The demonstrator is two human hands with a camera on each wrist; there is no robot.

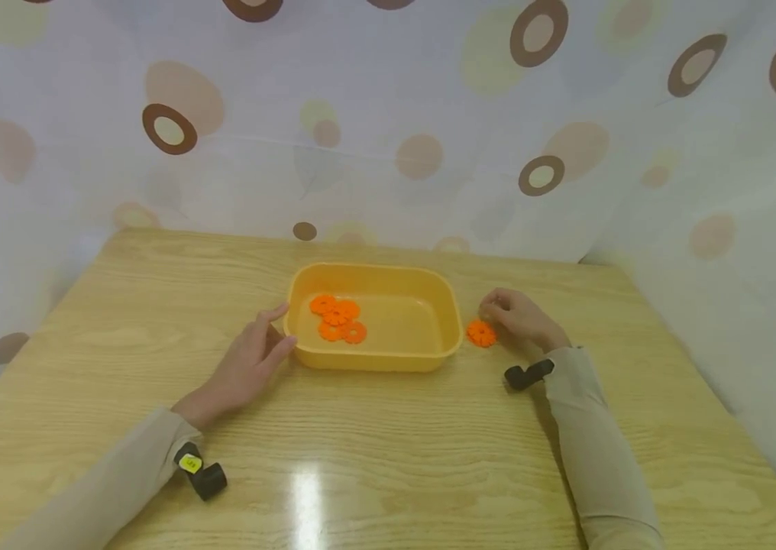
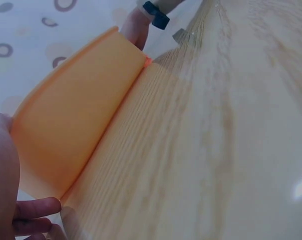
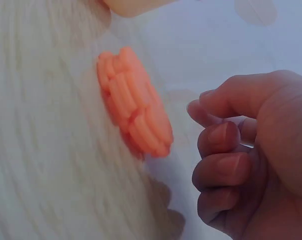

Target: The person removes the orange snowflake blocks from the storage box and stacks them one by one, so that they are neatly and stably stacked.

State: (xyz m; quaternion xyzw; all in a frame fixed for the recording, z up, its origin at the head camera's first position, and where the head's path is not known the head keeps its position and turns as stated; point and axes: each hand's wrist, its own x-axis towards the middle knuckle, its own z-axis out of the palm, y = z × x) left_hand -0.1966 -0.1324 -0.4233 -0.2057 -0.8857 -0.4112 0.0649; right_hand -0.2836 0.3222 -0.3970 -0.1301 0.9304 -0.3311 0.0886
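Sitting just right of a yellow rectangular plastic tub (image 1: 402, 363): 1 small pile of orange notched round discs (image 1: 481, 334), can't tell how many layers. I count 5 loose discs (image 1: 337, 319) inside. Right hand (image 1: 520, 317) beside the pile, fingers curled, empty; left hand (image 1: 247, 367) spread wide, touching the tub's left end. 1 wood-grain table (image 1: 388, 428) underneath.

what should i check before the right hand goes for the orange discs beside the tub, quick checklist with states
1. Yellow tub upright on the wooden table: ok.
2. Left hand at the tub's left end: ok, touching it.
3. Right hand free: ok, no disc shows in its curled fingers.
4. Right hand in contact with the outside orange notched discs: not ok, the right wrist view shows a gap.
5. Number of discs stacked outside: cannot tell, the layers run together.
6. Orange discs in the tub spread apart: not ok, some overlap.
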